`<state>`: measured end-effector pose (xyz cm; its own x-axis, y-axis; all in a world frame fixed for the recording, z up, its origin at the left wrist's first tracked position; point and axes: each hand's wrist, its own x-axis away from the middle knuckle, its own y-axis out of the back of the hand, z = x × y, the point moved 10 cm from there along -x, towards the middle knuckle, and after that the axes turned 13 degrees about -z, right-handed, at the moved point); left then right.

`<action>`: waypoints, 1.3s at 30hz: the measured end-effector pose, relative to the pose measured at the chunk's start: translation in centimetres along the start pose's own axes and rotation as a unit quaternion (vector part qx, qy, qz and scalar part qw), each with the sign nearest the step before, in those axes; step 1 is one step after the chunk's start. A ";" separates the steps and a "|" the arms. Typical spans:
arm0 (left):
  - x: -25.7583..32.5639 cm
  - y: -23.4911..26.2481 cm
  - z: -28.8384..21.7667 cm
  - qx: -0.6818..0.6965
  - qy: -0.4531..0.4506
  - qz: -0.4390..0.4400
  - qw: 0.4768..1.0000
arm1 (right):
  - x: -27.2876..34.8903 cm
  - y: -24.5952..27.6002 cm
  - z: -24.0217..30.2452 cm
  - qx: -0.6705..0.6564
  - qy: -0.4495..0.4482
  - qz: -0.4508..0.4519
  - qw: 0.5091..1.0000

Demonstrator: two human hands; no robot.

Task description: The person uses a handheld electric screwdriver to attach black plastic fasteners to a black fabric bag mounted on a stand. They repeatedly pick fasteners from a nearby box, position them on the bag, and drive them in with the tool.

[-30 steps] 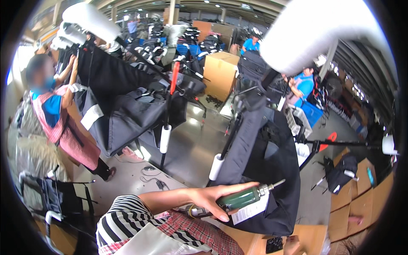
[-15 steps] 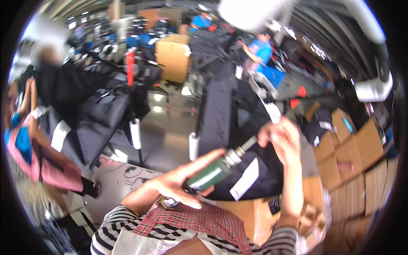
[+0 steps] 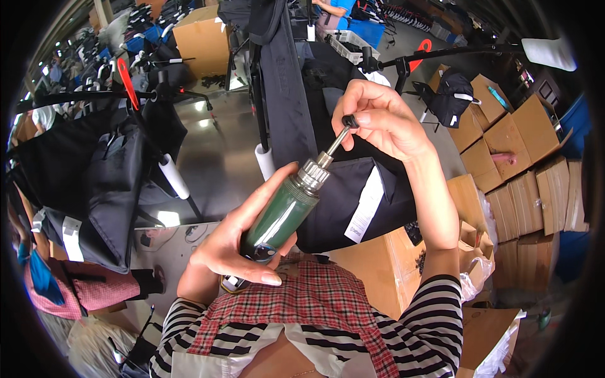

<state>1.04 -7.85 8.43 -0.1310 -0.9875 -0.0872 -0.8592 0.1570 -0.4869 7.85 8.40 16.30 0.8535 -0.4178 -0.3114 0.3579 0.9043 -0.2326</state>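
Observation:
My left hand (image 3: pixel 217 252) is wrapped round a green cordless screwdriver (image 3: pixel 287 217) with a silver collar. Its bit (image 3: pixel 335 143) slants up and to the right. With thumb and forefinger, my right hand (image 3: pixel 394 126) pinches a small black part (image 3: pixel 349 121) right at the tip of the bit. Whether that part is a screw or a cap is too small to tell. Below the hands lies a black fabric piece (image 3: pixel 331 217) carrying a white label (image 3: pixel 367 211). A long black fabric panel (image 3: pixel 287 94) runs away from it on a frame.
Another black fabric frame (image 3: pixel 94 183) with a red lever (image 3: pixel 128 82) stands at left, near a person in a pink checked garment (image 3: pixel 107 290). Cardboard boxes (image 3: pixel 513 189) are piled at right. A large carton (image 3: pixel 201 44) and a white crate (image 3: pixel 346 47) stand farther off.
My right hand has brought the small black part onto the bit's tip, and the screwdriver now points more steeply upward. The view has tilted downward and is less blurred.

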 end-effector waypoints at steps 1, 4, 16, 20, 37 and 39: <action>0.0 -0.1 0.0 -0.002 0.009 0.005 1.000 | 0.0 -0.1 0.0 0.000 -0.004 0.004 1.000; 0.0 0.1 0.0 -0.010 0.017 0.019 1.000 | -0.2 -0.3 0.0 0.001 -0.014 0.017 1.000; 0.6 1.3 -0.5 0.003 0.016 0.037 0.999 | -0.6 -1.5 0.3 0.064 -0.012 -0.004 0.998; 0.8 1.6 -0.6 0.002 0.015 0.048 0.999 | -0.8 -1.5 0.2 0.093 -0.018 -0.015 0.995; 1.1 3.6 -2.8 0.034 -0.112 0.043 0.992 | -0.5 -6.1 5.3 0.374 0.123 -0.156 0.906; 0.6 4.6 -4.8 0.120 -0.188 0.020 0.975 | 0.1 -7.5 4.8 0.394 0.095 -0.171 0.898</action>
<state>-5.35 -7.81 10.33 0.0671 -0.9142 -0.3998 -0.7105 0.2375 -0.6624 7.09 1.95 22.43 0.5899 -0.6222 -0.5147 0.8072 0.4710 0.3558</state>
